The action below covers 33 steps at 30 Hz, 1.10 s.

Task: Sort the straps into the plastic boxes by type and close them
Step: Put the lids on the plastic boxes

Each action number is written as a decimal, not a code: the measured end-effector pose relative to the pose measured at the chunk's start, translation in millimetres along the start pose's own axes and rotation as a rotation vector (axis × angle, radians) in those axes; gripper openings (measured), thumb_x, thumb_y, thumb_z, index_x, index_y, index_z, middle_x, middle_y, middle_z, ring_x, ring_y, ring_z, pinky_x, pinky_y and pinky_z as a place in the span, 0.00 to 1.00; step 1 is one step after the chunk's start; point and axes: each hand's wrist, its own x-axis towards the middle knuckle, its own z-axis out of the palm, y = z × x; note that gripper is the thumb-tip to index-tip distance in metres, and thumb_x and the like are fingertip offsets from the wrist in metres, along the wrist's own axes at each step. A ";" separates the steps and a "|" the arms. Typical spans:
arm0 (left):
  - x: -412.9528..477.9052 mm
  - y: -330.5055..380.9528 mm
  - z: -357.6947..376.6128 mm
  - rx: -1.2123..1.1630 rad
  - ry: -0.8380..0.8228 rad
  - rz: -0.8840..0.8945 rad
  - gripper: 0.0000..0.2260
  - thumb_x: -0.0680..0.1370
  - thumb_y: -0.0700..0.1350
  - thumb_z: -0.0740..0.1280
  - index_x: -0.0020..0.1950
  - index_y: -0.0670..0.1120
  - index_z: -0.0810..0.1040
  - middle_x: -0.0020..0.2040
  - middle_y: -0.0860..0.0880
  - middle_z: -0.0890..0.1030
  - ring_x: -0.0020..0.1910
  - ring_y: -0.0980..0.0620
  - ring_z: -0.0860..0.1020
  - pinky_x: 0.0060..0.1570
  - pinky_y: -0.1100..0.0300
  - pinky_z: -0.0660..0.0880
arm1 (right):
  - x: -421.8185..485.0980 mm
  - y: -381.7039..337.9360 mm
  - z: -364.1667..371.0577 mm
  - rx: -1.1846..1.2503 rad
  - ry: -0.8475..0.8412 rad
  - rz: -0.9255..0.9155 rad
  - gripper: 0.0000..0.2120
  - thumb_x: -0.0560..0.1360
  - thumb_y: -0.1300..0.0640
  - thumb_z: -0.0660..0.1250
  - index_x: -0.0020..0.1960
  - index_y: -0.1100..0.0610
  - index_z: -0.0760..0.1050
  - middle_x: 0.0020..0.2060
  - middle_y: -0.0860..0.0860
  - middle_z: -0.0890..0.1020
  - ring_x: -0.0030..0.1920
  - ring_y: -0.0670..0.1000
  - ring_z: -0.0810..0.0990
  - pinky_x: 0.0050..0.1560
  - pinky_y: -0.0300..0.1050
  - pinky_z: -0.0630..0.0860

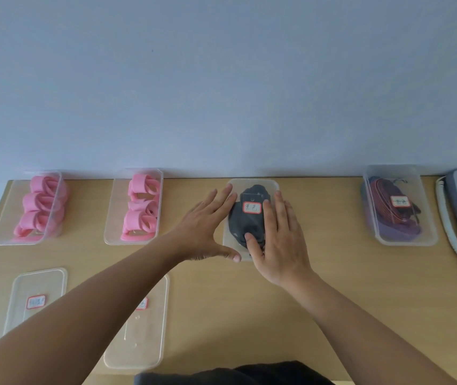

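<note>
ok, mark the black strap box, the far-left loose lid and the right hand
black strap box (252,208): head view, on the red-edged label on its lid.
far-left loose lid (38,282): head view, bare plastic above its label.
right hand (282,244): head view, back of the hand.

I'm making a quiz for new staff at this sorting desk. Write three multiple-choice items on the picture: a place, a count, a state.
1. The left hand and right hand rest on: A the black-strap box; B a pink-strap box; C the telephone.
2. Pink-strap boxes present: A one; B two; C three.
3. Those boxes are: A lidded; B open; C stacked.
Answers: 1 A, both hands lie on top of it. 2 B, two stand at the left. 3 B, their two lids lie loose on the table.
</note>
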 end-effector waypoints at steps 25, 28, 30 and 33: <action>-169.7 -79.3 25.1 -0.191 0.893 -0.225 0.10 0.74 0.39 0.77 0.54 0.40 0.86 0.50 0.44 0.86 0.49 0.39 0.83 0.51 0.48 0.80 | -71.5 -166.1 54.0 0.054 0.230 -0.185 0.14 0.75 0.52 0.70 0.55 0.61 0.80 0.56 0.62 0.78 0.57 0.63 0.77 0.59 0.58 0.75; -201.0 -106.4 35.2 -0.260 0.843 -0.261 0.11 0.73 0.36 0.79 0.54 0.41 0.86 0.51 0.44 0.86 0.50 0.39 0.82 0.50 0.47 0.80 | -90.6 -217.0 77.2 0.047 0.146 -0.153 0.17 0.74 0.50 0.71 0.56 0.61 0.79 0.58 0.62 0.77 0.59 0.64 0.77 0.60 0.58 0.75; -214.3 -120.9 37.1 -0.337 0.808 -0.277 0.10 0.75 0.37 0.78 0.56 0.42 0.86 0.53 0.45 0.85 0.52 0.40 0.81 0.49 0.44 0.80 | -99.8 -249.3 90.8 -0.006 -0.030 0.004 0.29 0.75 0.39 0.67 0.67 0.58 0.74 0.68 0.65 0.71 0.67 0.66 0.71 0.65 0.61 0.72; -228.2 -135.1 35.5 -0.487 0.745 -0.310 0.09 0.77 0.40 0.75 0.58 0.44 0.85 0.55 0.48 0.84 0.53 0.45 0.81 0.53 0.49 0.78 | -107.1 -282.5 117.0 -0.122 -0.268 0.163 0.45 0.72 0.25 0.53 0.80 0.49 0.49 0.79 0.61 0.41 0.78 0.65 0.43 0.75 0.65 0.49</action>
